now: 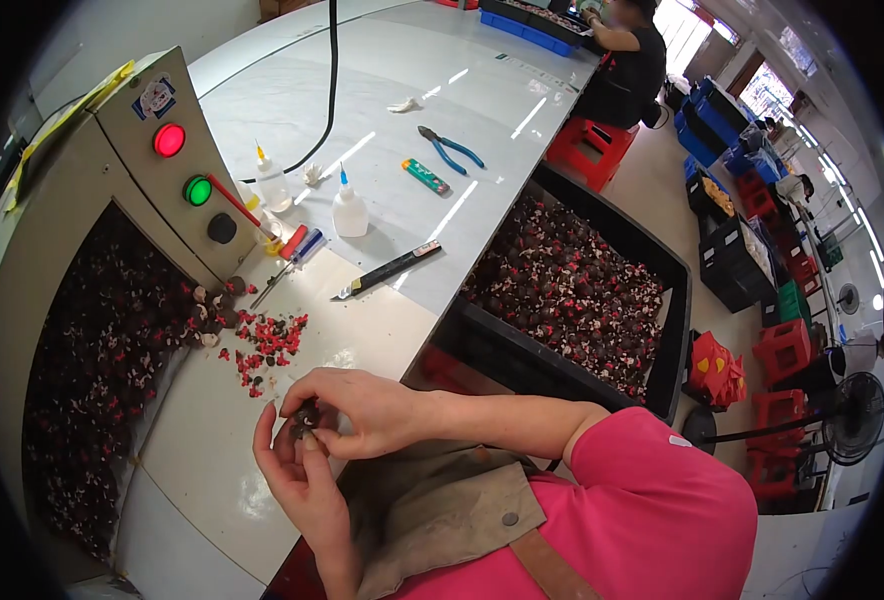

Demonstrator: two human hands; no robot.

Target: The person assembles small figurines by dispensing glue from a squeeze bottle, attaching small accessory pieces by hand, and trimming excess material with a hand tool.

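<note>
My right hand [367, 408] comes in from the right, its fingers bent and closed around a small dark roundish piece [307, 412]. From below, my left hand [305, 485] meets it, thumb and fingers pinching the same piece. The fingers partly cover it, so its exact kind is unclear. Just beyond my hands lies a loose pile of small red and dark bits [270, 340] on the white worktop [202, 420]. To the left, a beige machine housing [127, 130] has an opening filled with dark, red and whitish pieces [102, 370].
A box cutter [387, 270], screwdrivers [292, 255], needle-tipped bottles [350, 212], a green tool [425, 176] and pliers [452, 148] lie beyond my hands. A black crate [552, 365] of similar pieces stands beside the table. Another person [622, 70] sits farther off.
</note>
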